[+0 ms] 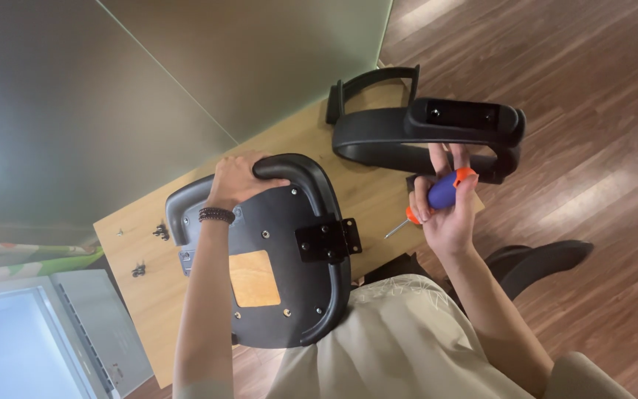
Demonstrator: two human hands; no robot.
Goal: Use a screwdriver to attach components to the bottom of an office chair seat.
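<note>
Black chair seat shell [282,258] lies underside up on the counter, near edge hanging over toward the person's lap. Left hand [236,179] is wrapped over its far rim — grip closed on the shell, wrist with a beaded bracelet [217,215] just behind. A black metal bracket plate [328,240] sits at the shell's right edge, to the right of that grip and below it in the view; a bare wood patch [254,278] shows in the shell's middle, small bolts dotted around it.

Right hand [446,210] holds a screwdriver [437,196] with blue and orange handle — grip closed round the handle, shaft pointing down-left toward the counter, tip free of any screw. Fingertips of that hand also touch the black armrest [430,133] just above them; a second armrest piece [371,89] lies beyond it.

Judgement: to work the bracket well, the left hold should keep pressing the shell flat so it does not rock off the edge; the driver wants to come in square to the screw head, since a tilted tip would slip on the plastic.

Loose black screws [160,232] lie left of the left grip, more [139,270] nearer the counter's edge.

Counter [378,199] is light wood, narrow. Floor [599,89] dark wood planks. Greenish wall panels [112,89] behind; a grey radiator-like unit [97,325] at lower left.
</note>
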